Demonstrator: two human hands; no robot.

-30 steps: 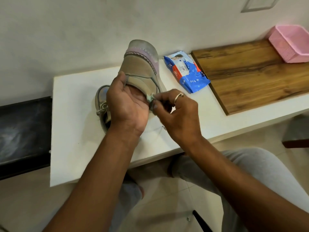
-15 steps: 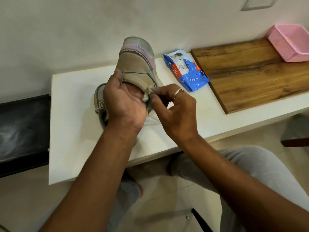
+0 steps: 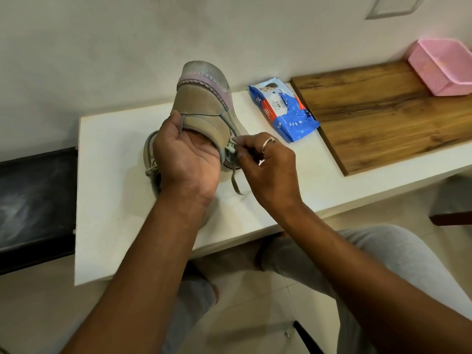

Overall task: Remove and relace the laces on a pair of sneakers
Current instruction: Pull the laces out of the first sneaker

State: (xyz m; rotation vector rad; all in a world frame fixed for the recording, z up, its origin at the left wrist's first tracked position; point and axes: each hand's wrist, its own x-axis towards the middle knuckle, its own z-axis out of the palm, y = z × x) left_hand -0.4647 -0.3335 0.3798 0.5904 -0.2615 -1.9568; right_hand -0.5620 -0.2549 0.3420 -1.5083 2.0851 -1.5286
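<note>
A tan sneaker [image 3: 201,103] with a purple toe band is held up above the white table [image 3: 107,200], toe pointing away and up. My left hand [image 3: 186,159] grips it from the left, thumb on top and fingers curled underneath. My right hand [image 3: 265,167], with a ring on one finger, pinches the pale lace [image 3: 231,146] at the shoe's right side near the eyelets. A loose lace end [image 3: 236,183] hangs down toward the table. The second sneaker [image 3: 150,159] lies on the table behind my left hand, mostly hidden.
A blue packet of wipes [image 3: 283,111] lies on the table to the right of the shoe. Further right is a wooden board [image 3: 383,118] with a pink basket [image 3: 441,67] on it. A black bench [image 3: 35,200] stands left of the table. The wall is close behind.
The held sneaker has risen slightly. My right hand moved a little up along the lace, and a loose lace end now hangs visibly below it.
</note>
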